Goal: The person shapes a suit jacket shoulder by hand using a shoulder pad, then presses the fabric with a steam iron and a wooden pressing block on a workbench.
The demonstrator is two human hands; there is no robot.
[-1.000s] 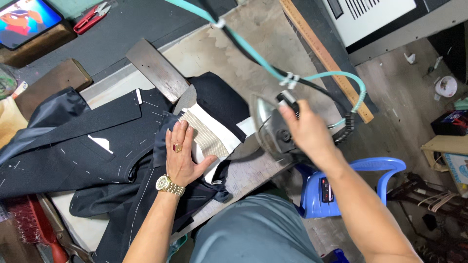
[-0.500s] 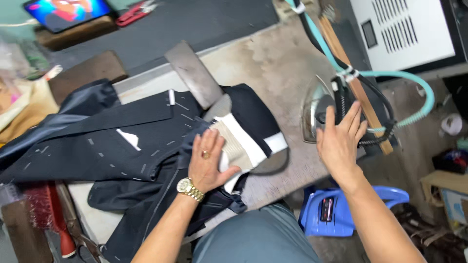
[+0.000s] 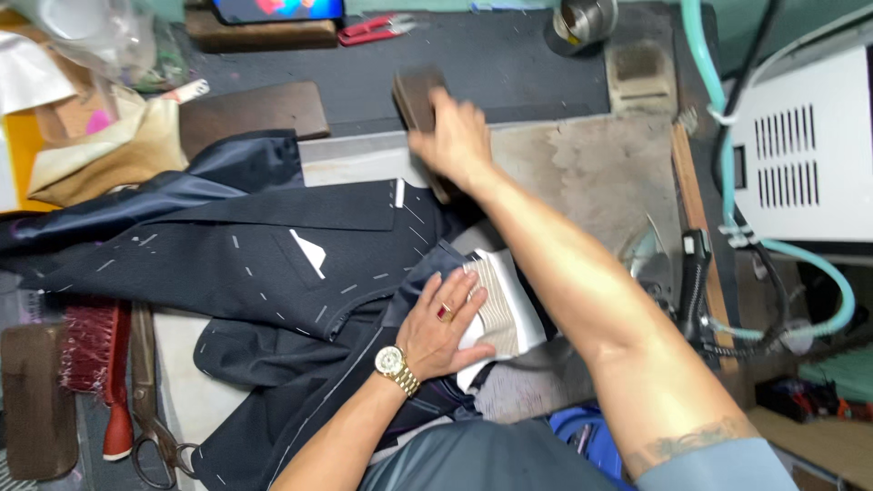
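Observation:
A dark navy jacket (image 3: 245, 255) with white basting stitches lies across the pressing table (image 3: 582, 164). My left hand (image 3: 441, 323), with a gold watch and a ring, presses flat on the jacket's white lining (image 3: 505, 305). My right hand (image 3: 459, 141) reaches across to the back of the table and grips a dark wooden block (image 3: 416, 95). The steam iron (image 3: 677, 273) stands at the table's right edge, with nobody touching it.
A white machine (image 3: 805, 145) with a teal hose (image 3: 782, 250) stands at the right. Scissors (image 3: 150, 400), a red brush (image 3: 95, 364) and a wooden block (image 3: 36, 400) lie at the left. Red snips (image 3: 373, 29), a metal cup (image 3: 582, 18) and another wooden block (image 3: 250, 109) sit at the back.
My right hand has let go of the iron, left it at the right edge, and reached across to the wooden block at the back. The left hand stays on the lining.

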